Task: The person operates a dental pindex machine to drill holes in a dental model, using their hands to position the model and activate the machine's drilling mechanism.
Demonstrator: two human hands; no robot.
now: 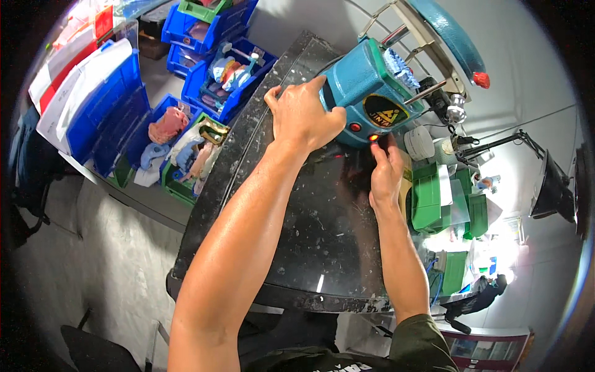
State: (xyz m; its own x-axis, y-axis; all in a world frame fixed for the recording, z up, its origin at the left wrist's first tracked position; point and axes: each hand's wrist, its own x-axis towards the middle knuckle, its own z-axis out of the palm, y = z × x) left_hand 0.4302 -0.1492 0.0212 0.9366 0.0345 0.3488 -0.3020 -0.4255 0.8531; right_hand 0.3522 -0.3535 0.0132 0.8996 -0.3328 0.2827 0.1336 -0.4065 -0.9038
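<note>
A blue-green benchtop machine [354, 73] stands at the far end of a black table [310, 235]. Its front carries a red button [355, 127] and a glowing orange button [374, 137]. My left hand [297, 116] rests against the machine's left side, fingers apart, thumb pointing right across its front. I see nothing in that hand. Just below the glowing button is the thumb tip of my right hand [385, 168], close to or touching it. The right fingers reach along the machine's lower right corner, spread from the thumb and partly hidden.
Blue bins [229, 80] holding dental models stand to the left, beside papers [80, 93] in a blue holder. Green bins [427, 195] line the right, near a white tub [419, 143]. A black lamp [548, 183] hangs at far right. A chair [93, 350] is at lower left.
</note>
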